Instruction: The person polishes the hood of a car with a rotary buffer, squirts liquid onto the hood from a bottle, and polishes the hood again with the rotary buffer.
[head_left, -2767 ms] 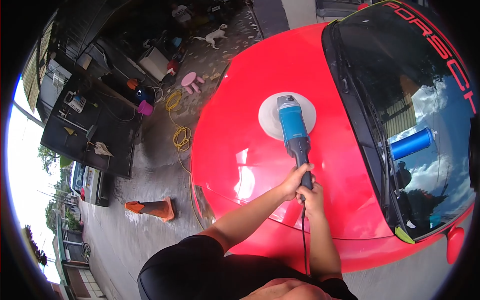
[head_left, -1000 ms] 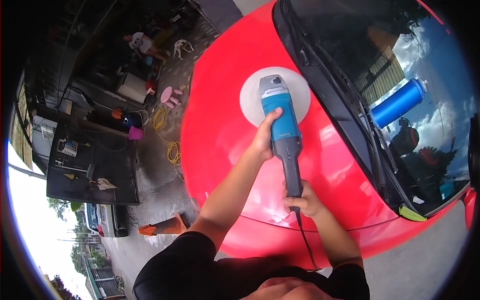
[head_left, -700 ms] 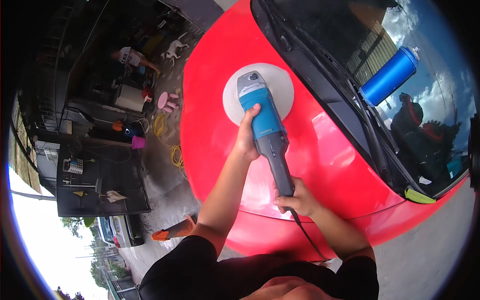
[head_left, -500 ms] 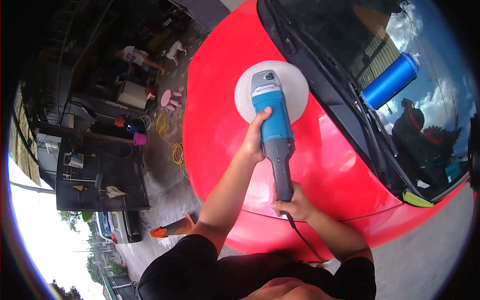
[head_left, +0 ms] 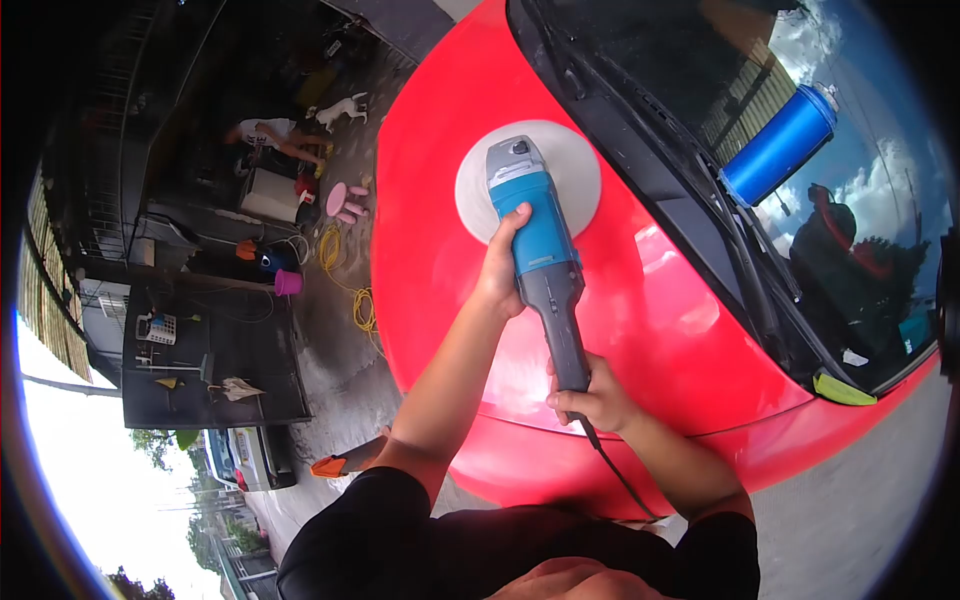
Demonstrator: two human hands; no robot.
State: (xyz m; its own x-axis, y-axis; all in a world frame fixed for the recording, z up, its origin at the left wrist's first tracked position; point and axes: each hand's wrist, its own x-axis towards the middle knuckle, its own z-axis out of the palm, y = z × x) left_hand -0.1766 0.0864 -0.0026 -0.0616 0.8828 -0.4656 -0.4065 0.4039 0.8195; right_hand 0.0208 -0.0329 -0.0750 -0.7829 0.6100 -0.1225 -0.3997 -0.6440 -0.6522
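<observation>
A blue and grey polisher (head_left: 537, 235) points away from me, its round white pad (head_left: 578, 185) lying on the red car hood (head_left: 440, 200). My left hand (head_left: 503, 262) grips the blue body from the left side, thumb on top. Around the dark rear handle my right hand (head_left: 594, 396) is closed. A black cord (head_left: 622, 478) runs from the handle's end down towards my body. Right of the hood, a blue cylinder (head_left: 780, 145) rests by the wipers on the windshield (head_left: 870, 210).
A green cloth (head_left: 843, 390) lies at the windshield's lower corner. Left of the car are a yellow hose (head_left: 363, 310), a pink stool (head_left: 345, 202), a magenta bucket (head_left: 288, 282) and an orange cone (head_left: 328, 466). Further back are a dog (head_left: 342, 112) and a person (head_left: 268, 134).
Since the earliest frame, my left hand has moved from the rear handle up to the blue body. The polisher has shifted slightly left on the hood since half a second ago, and the view has turned.
</observation>
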